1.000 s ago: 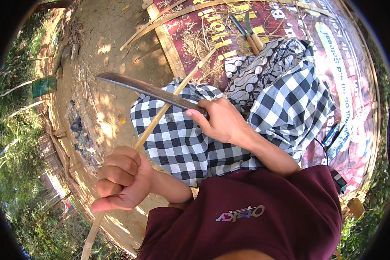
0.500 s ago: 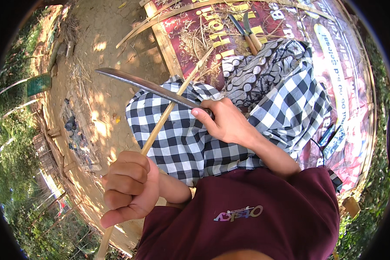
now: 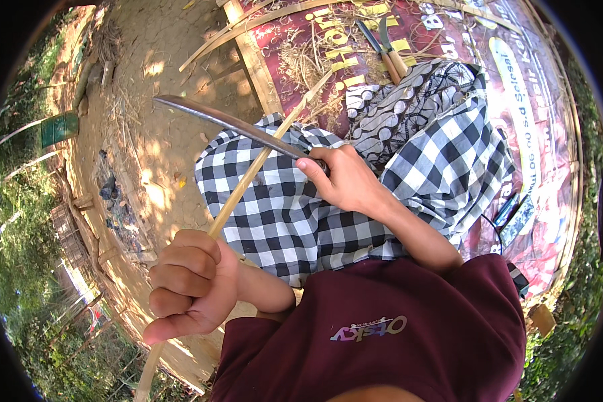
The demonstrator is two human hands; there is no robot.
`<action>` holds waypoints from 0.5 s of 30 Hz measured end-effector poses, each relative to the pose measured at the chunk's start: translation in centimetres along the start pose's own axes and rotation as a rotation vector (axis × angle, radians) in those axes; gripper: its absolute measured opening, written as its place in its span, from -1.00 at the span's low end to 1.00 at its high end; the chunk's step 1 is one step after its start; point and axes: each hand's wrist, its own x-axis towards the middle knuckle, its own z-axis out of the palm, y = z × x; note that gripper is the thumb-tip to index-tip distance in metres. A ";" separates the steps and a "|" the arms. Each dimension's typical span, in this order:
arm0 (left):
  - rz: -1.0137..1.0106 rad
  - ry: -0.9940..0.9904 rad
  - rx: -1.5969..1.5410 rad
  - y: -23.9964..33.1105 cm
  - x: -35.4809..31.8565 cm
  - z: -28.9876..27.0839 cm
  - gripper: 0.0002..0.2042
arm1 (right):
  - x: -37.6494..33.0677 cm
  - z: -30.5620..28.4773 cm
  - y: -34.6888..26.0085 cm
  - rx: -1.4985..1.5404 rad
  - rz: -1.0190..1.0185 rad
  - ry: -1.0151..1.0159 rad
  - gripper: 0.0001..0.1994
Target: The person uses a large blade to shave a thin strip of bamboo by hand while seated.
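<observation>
A long pale bamboo strip (image 3: 244, 182) slants from the lower left up toward the top middle. My left hand (image 3: 189, 287) is closed in a fist round its lower part, and the tail end sticks out below. In my right hand (image 3: 344, 177) is a large knife (image 3: 231, 122) with a long dark blade pointing left; the fingers hide most of its handle. The blade crosses the strip over my knee and touches or nearly touches it. Beneath both lies black and white checked cloth (image 3: 275, 201) over my legs.
Two smaller knives (image 3: 390, 59) with light wooden handles lie beyond my lap among thin shavings (image 3: 301, 60) on a printed red sheet (image 3: 275, 47). A patterned grey cloth (image 3: 409, 107) sits beside them. Bare earth (image 3: 167, 80) stretches left, with a wooden edge strip (image 3: 256, 74) between.
My left hand has shifted a little down and left, drawing the bamboo strip with it. The knife's tip has risen slightly and moved a bit right; my right hand still grips it.
</observation>
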 end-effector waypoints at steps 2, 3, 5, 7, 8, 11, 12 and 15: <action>-0.006 0.017 0.015 0.1 0.0 -0.3 -0.42 | 1.1 0.8 2.1 0.009 0.049 0.107 -0.36; -0.007 0.031 0.007 0.2 0.0 -0.6 -0.42 | 2.0 0.3 2.6 0.031 0.210 0.082 -0.34; -0.009 0.056 -0.005 0.3 -0.1 -1.5 -0.42 | 2.6 0.4 3.7 0.000 0.232 0.066 -0.34; 0.011 0.033 0.005 0.0 0.0 -1.5 -0.43 | 2.1 -0.1 2.1 -0.021 0.137 0.040 -0.36; 0.018 0.026 0.009 -0.1 0.0 -1.3 -0.43 | 1.9 -0.5 1.1 -0.041 0.079 0.026 -0.37; 0.009 0.036 0.044 0.3 -0.3 -1.0 -0.44 | 0.5 0.5 0.4 0.036 -0.010 -0.010 -0.42; 0.000 0.032 0.033 0.3 -0.3 -1.0 -0.44 | 0.5 0.7 0.6 0.035 -0.029 0.004 -0.42; -0.010 0.068 -0.008 0.2 -0.2 -1.6 -0.45 | 2.2 0.8 3.1 0.105 0.139 0.042 -0.38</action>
